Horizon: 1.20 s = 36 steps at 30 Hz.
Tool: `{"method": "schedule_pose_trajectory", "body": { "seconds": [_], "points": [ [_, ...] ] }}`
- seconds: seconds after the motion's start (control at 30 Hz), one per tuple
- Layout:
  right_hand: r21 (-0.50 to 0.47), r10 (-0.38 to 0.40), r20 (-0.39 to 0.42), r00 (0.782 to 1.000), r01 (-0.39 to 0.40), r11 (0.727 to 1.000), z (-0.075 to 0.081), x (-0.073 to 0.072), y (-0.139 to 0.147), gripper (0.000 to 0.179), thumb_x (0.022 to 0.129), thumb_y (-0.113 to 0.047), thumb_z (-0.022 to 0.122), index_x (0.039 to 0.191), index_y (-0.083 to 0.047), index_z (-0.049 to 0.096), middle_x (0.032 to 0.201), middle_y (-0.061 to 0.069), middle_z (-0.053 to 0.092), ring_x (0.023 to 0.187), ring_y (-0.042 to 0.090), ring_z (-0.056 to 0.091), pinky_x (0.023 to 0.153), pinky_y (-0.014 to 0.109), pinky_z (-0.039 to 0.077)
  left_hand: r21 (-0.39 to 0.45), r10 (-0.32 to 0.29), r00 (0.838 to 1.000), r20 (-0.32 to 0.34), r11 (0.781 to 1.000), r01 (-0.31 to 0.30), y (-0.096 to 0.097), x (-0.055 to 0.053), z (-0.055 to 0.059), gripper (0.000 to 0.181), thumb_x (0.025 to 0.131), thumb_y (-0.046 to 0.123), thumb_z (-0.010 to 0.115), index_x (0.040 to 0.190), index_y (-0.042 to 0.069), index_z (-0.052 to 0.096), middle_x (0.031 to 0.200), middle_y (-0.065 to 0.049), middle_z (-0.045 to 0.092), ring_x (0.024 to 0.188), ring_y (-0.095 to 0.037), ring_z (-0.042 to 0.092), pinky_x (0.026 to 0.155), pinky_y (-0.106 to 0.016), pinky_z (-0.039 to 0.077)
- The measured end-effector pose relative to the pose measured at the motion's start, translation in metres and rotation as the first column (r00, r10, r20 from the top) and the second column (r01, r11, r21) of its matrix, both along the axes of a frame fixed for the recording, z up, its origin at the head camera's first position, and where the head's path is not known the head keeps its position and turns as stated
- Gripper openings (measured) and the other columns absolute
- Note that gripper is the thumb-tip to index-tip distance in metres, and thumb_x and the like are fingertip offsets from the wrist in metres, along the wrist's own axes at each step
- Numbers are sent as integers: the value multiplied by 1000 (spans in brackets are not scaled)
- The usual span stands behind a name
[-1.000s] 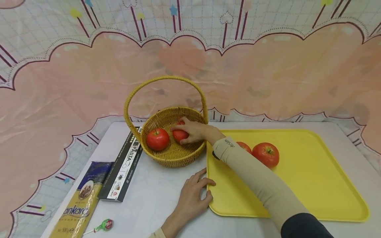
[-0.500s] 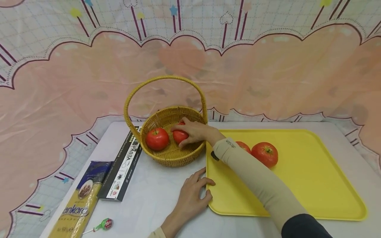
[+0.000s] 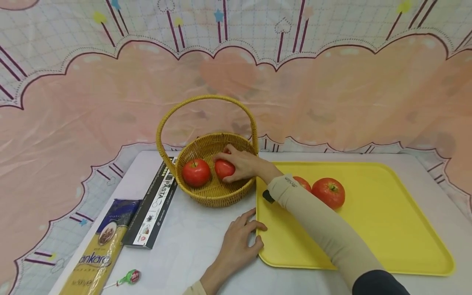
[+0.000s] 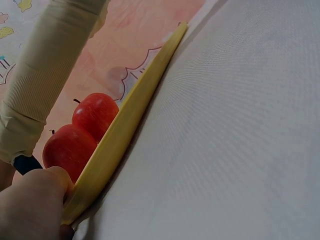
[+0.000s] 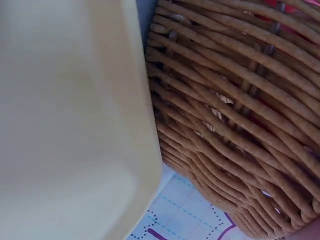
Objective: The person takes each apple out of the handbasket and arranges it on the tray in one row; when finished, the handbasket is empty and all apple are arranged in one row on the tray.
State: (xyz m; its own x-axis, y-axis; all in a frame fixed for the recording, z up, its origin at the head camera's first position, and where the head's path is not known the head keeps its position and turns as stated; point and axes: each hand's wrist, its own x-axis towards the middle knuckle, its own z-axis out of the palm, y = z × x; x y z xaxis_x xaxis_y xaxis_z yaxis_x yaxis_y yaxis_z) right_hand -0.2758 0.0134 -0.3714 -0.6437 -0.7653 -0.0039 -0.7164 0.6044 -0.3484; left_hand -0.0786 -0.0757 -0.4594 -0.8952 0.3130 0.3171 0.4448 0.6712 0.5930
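Observation:
My right hand reaches over the rim of a yellow wicker basket, fingers and thumb curled round a red apple inside it. Left of that lies a second apple with its stem up. At the left edge of a yellow tray, my left hand holds the rim, also seen in the left wrist view. Two more apples sit on the tray: one fully visible apple, and another apple partly behind the right sleeve. The right wrist view shows the basket's woven side, but not the hand.
Left of the basket lie a black-and-white pasta box and a blue-and-gold pasta packet. A green-wrapped lollipop is near the front edge. The basket's tall handle arches above it. A patterned cloth hangs behind the white table.
The head view shifts slightly. Both hands stay where they were, the right one still on the apple in the basket and the left one at the tray's edge.

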Motion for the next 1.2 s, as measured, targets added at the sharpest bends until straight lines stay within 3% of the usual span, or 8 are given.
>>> {"method": "schedule_pose_trajectory", "body": {
  "seconds": [0.2,0.6,0.9,1.2],
  "points": [
    [-33,-16,-29,999,15,999,-2,1,4,66,81,-48,65,139,-30,40,136,8,37,98,24,59,90,43,47,1,-2,1000,7,1000,2,0,0,0,23,75,15,62,93,29,68,138,-3,52,112,-15,56,85,-37,43],
    [-48,31,-63,998,-34,998,4,12,9,65,83,-47,62,142,-31,39,136,6,38,102,21,57,87,39,49,-4,2,999,43,1000,-2,0,1,0,22,76,17,61,94,29,67,139,-3,51,123,-22,52,91,-45,42],
    [-110,-59,-76,995,51,993,12,18,19,63,81,-56,61,137,-33,43,137,4,38,103,25,58,89,45,47,-3,-3,999,46,1000,3,1,1,1,22,76,17,61,94,29,67,139,-3,51,123,-22,51,91,-45,42],
    [-160,-106,-106,989,88,983,15,22,31,63,79,-63,58,134,-33,45,131,-2,45,97,18,59,83,39,50,-7,3,999,34,1000,-3,1,1,1,22,75,17,62,93,29,67,138,-3,52,122,-22,53,89,-44,42]
  ]
}}
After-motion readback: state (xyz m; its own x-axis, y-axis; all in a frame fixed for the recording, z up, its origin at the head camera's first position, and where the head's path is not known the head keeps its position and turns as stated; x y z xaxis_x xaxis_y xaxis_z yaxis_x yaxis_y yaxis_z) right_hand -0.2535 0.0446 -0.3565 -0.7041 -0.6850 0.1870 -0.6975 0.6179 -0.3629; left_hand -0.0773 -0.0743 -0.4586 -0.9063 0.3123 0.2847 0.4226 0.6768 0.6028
